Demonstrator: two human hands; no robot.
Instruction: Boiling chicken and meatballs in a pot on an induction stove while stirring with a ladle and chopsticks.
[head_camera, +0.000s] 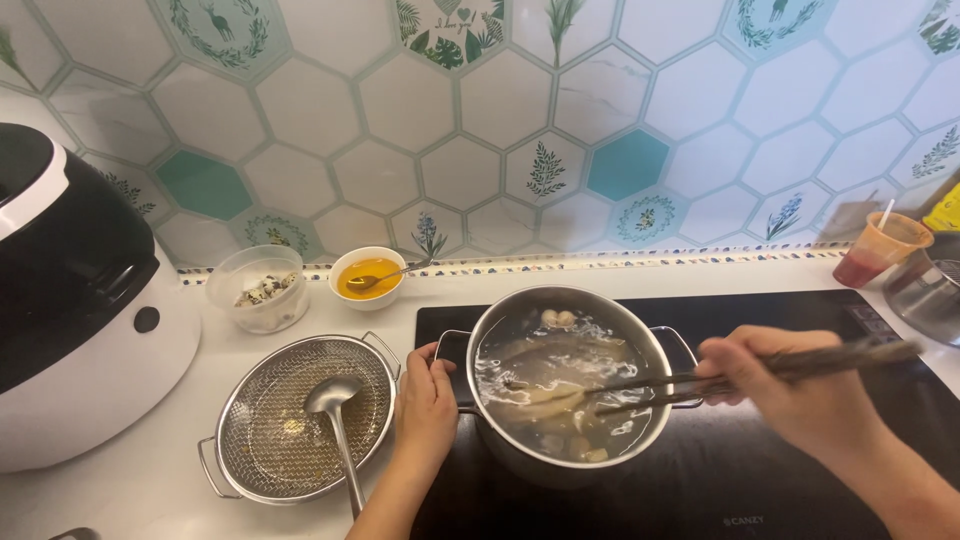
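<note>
A steel pot (568, 385) of cloudy broth sits on a black induction cooktop (760, 470), near its left edge, while a person stirs it with long dark chopsticks (760, 368). The likeliest trouble, judging by the scene, is a scald: the liquid is bubbling around pale pieces of food, the left hand (425, 410) is wrapped on the pot's side handle close to the hot wall, and a sharp push of the chopstick tips could slop broth over the rim onto those fingers or onto the glass. A second risk is the pot sliding or tipping on the smooth surface if that steadying grip slackens. The left hand is closed narrowly around the handle, thumb toward the rim. The right hand (790, 385) is curled tight on the upper ends of the chopsticks, whose tips dip into the broth near the middle of the pot. To the left, on the white counter (140, 480), a ladle (335, 410) rests in a wire-mesh strainer basket (300, 415); behind it stand a small bowl of orange sauce (368, 277) with a spoon and a clear container (262, 288), beside a black-and-white cooker (80, 300).
</note>
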